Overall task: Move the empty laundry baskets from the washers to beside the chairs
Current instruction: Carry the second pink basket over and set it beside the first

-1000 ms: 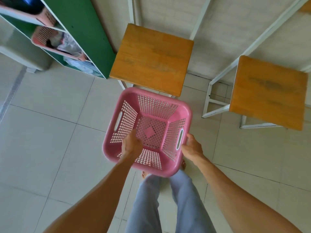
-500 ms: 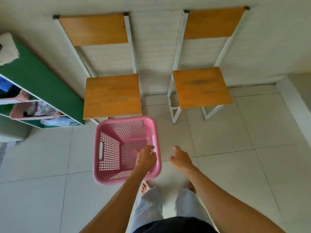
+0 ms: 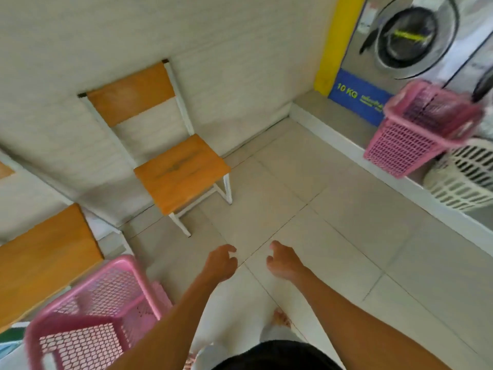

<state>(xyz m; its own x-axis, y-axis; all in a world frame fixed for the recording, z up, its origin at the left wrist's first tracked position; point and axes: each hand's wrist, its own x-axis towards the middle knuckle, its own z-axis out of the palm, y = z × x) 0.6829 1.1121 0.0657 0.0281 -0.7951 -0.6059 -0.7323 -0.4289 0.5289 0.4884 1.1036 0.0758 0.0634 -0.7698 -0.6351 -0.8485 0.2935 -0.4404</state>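
Fingers loosely curled and holding nothing on both left hand (image 3: 221, 264) and right hand (image 3: 284, 263), one basket (image 3: 93, 319) parked near-left by the chairs (image 3: 170, 156), next pink basket (image 3: 416, 129) far right on the washer (image 3: 410, 36) ledge, right hand nearer.

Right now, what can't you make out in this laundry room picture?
- Head view: near pink basket, cut by the bottom-left edge.
- Pink basket by the washer, motion-blurred; contents unclear.
- White basket, cut by the right edge.
- Blue washer label: small print blurred.
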